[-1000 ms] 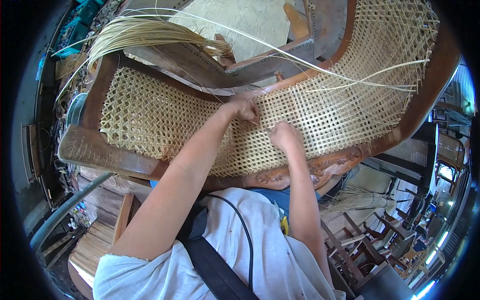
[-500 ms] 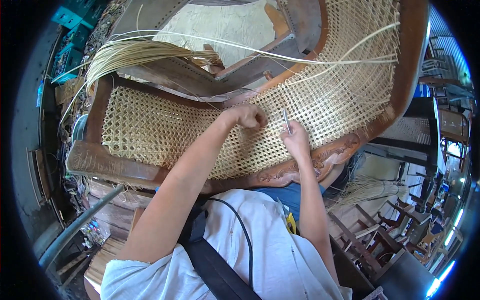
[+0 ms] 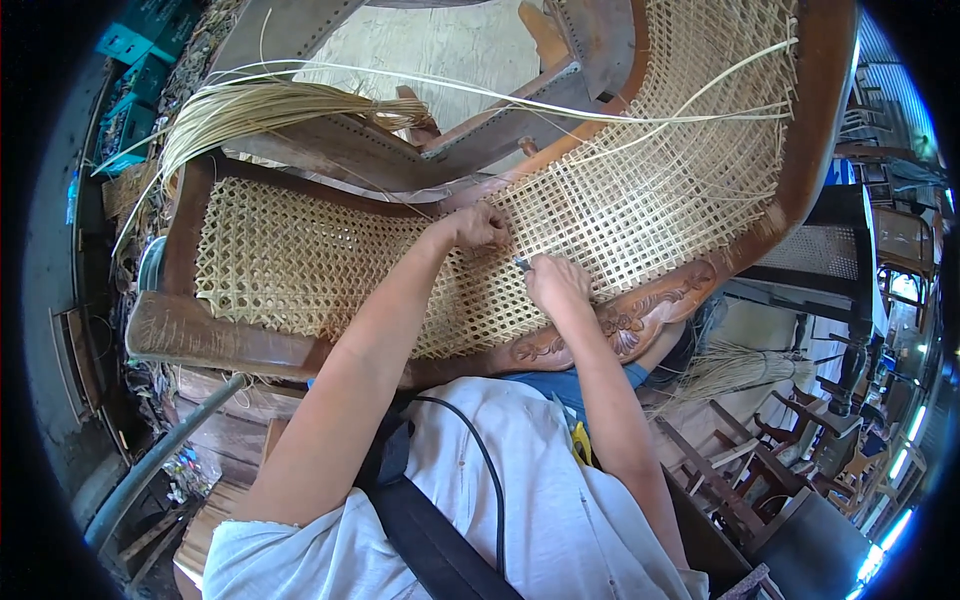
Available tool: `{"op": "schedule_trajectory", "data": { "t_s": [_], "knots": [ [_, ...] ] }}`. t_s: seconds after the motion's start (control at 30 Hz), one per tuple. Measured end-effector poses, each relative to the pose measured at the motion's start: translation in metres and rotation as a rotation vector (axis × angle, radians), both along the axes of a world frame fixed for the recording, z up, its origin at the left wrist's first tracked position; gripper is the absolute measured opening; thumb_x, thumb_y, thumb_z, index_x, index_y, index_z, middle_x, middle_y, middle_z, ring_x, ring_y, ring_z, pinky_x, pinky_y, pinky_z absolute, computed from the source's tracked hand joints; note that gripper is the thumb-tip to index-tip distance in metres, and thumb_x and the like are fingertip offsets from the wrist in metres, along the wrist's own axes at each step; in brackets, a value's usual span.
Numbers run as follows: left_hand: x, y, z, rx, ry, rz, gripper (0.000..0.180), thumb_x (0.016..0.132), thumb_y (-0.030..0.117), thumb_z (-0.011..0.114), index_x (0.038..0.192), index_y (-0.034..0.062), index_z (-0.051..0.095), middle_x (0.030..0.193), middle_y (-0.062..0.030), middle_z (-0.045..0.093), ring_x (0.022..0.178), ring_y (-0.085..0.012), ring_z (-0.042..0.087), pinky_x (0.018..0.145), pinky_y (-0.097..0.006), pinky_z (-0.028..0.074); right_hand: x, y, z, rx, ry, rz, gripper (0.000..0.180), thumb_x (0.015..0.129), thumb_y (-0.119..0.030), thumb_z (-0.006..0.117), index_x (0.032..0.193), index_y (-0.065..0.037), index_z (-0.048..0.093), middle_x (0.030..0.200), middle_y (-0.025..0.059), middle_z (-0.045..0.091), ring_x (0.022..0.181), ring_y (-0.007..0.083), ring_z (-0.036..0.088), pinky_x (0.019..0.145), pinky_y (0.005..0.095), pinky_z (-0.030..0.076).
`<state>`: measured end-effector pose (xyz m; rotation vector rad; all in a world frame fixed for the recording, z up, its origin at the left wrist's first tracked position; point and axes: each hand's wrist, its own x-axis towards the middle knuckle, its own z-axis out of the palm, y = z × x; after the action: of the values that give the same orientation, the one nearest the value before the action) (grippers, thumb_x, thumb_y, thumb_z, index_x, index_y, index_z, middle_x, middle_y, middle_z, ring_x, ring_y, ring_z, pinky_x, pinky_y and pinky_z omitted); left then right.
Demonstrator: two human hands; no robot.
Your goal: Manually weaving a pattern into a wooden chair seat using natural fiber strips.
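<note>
Woven cane webbing [image 3: 570, 240] is stretched across a curved, carved wooden chair frame [image 3: 230, 342] in front of me. My left hand [image 3: 478, 226] is closed over the middle of the weave, fingers curled together; whatever they pinch is hidden. Just to its right and nearer to me, my right hand [image 3: 556, 284] grips a slim grey metal tool [image 3: 522, 264]. The tool's end points left toward my left hand, close to the webbing. A bundle of loose cane strands [image 3: 250, 112] lies over the far left of the frame, and long strands cross the weave at the upper right.
A metal pipe [image 3: 165, 455] slants at lower left. Teal crates [image 3: 130, 115] stand at far left. On the right are a dark chair with a cane panel [image 3: 815, 250], a pale fibre bundle [image 3: 745, 368] and several wooden chair parts. Yellow-handled tool [image 3: 581, 442] at my waist.
My right hand has moved left, closer to my left hand, and the tool has swung from upright to pointing left. My left hand has shifted slightly left, with the whole view moving a little.
</note>
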<state>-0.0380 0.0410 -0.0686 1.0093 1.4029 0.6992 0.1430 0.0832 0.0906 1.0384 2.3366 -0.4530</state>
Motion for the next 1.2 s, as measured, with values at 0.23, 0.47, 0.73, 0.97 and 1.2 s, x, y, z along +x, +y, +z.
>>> {"op": "schedule_trajectory", "data": {
  "t_s": [0.23,0.47,0.73,0.97,1.2],
  "knots": [
    [0.000,0.002,0.023,0.085,0.103,-0.019,0.022,0.073,0.024,0.074,0.086,0.0072,0.073,0.082,-0.0088,0.072,0.080,-0.0183,0.066,0.073,-0.035,0.051,-0.014,0.000,-0.010,-0.007,-0.048,0.016,0.018,0.088,-0.011,0.055,0.089,0.001,0.069,0.086,0.0170,0.068,0.077,0.0255,0.066,0.078,0.0417,0.053],
    [0.001,0.002,0.010,0.164,0.133,-0.153,0.022,0.074,0.025,0.076,0.091,0.0120,0.074,0.087,-0.0059,0.072,0.083,-0.0198,0.066,0.077,-0.034,0.052,-0.007,0.008,0.001,-0.268,0.095,-0.332,0.023,0.091,-0.017,0.056,0.105,-0.008,0.072,0.082,0.0109,0.070,0.073,0.0231,0.066,0.077,0.0445,0.054],
    [-0.007,-0.004,0.023,0.091,-0.006,-0.076,0.019,0.077,0.023,0.075,0.093,0.0145,0.076,0.088,-0.0048,0.073,0.083,-0.0184,0.066,0.079,-0.033,0.052,-0.005,0.008,-0.008,-0.125,-0.033,-0.156,0.021,0.088,-0.016,0.055,0.091,-0.001,0.070,0.082,0.0160,0.068,0.072,0.0259,0.066,0.074,0.0431,0.054],
    [0.008,-0.001,0.037,0.051,0.128,-0.111,0.022,0.070,0.023,0.077,0.089,0.0105,0.075,0.078,-0.0058,0.071,0.074,-0.0160,0.064,0.071,-0.032,0.051,-0.004,-0.004,-0.038,0.012,0.155,-0.249,0.030,0.082,0.006,0.055,0.111,0.006,0.058,0.078,0.0151,0.057,0.057,0.0178,0.051,0.046,0.0279,0.047],
    [-0.004,-0.007,0.039,0.041,0.192,-0.115,0.025,0.069,0.025,0.077,0.091,0.0134,0.076,0.084,-0.0069,0.073,0.078,-0.0170,0.067,0.075,-0.032,0.052,0.021,0.009,0.004,-0.199,0.266,-0.561,0.028,0.085,0.004,0.053,0.113,0.007,0.057,0.085,0.0163,0.061,0.060,0.0187,0.058,0.049,0.0274,0.049]
  ]
}}
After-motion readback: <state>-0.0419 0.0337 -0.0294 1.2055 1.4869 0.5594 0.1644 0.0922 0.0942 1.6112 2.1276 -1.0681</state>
